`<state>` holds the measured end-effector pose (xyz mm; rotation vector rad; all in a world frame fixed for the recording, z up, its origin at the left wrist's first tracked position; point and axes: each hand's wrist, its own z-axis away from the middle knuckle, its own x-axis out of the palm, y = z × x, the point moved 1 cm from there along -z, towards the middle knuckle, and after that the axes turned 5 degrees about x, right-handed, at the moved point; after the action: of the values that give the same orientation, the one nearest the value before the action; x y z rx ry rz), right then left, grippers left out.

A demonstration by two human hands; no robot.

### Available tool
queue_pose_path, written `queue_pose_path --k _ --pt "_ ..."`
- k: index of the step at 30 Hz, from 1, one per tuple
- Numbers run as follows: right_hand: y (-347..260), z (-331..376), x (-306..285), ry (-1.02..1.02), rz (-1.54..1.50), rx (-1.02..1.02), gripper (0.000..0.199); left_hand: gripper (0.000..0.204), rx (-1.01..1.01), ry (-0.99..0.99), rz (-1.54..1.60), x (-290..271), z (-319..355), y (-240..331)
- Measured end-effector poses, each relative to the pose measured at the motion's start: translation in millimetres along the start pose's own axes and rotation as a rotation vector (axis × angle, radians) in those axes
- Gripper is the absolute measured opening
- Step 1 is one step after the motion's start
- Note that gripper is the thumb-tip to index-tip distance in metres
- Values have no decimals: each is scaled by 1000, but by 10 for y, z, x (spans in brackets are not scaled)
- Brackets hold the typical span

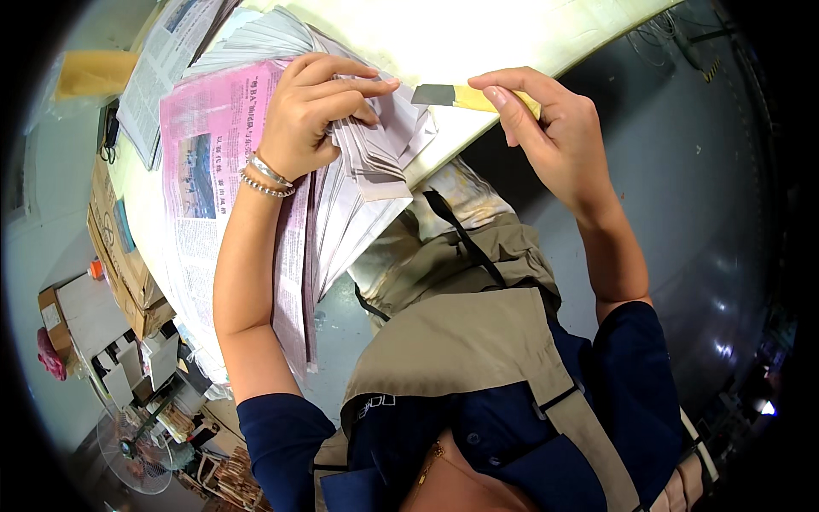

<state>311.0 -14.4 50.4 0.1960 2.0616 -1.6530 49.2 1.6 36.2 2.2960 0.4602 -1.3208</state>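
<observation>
My left hand (pixel 316 111) lies over a small bundle of folded white papers (pixel 372 155) at the table edge, fingers bent round its top and the index finger reaching right. Under that arm spreads a stack of pink-and-white newspapers (pixel 192 111), its sheets fanned toward the right. Between thumb and fingers, my right hand (pixel 559 128) pinches a flat yellow tool with a dark grey end (pixel 435 95), which looks like a small scraper. The grey end points left, toward my left fingertips, with a gap between them. Part of the yellow piece is hidden in my right hand.
The pale table (pixel 478 34) ends in a slanting edge below my right hand. Another newspaper pile (pixel 162 72) and a yellow packet (pixel 94 74) are at the far left. Cardboard boxes (pixel 124 256) and a fan (pixel 132 448) stand lower left. Grey floor (pixel 708 213) lies right.
</observation>
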Motion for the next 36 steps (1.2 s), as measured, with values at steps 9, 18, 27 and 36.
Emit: queue_pose_path --k 9,18,27,36 --pt "-41 -19 -7 -3 26 -9 14 11 -5 0 1 -6 -4 1" --pt "-97 -70 -44 -30 97 -55 15 8 -13 -6 15 1 -13 10" --pt "40 -342 -120 -169 191 -51 25 10 -15 -17 15 48 -51 -6" --pt "110 -465 -109 -263 201 -84 24 28 -46 9 38 83 -63 14"
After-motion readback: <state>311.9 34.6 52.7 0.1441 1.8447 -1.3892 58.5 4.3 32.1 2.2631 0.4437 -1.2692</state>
